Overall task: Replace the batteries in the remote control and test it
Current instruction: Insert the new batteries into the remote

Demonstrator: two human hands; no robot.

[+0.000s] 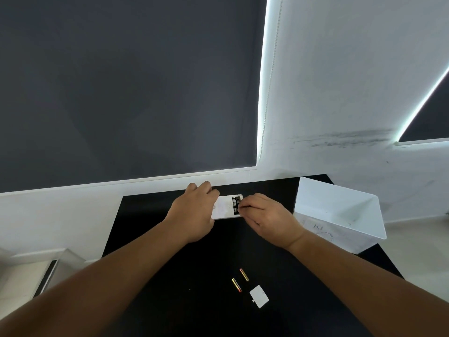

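Observation:
A white remote control lies back side up at the far middle of the black table. Its battery compartment at the right end is uncovered, with dark batteries showing inside. My left hand grips the remote's left end. My right hand has its fingertips pinched at the compartment's edge; whether they hold a battery is hidden. Two loose batteries with gold and red ends lie nearer to me. The white compartment cover lies beside them.
A white plastic bin stands tilted at the table's right edge, close to my right hand. A white wall and dark roller blinds rise behind the table. A white ledge sits low at the left.

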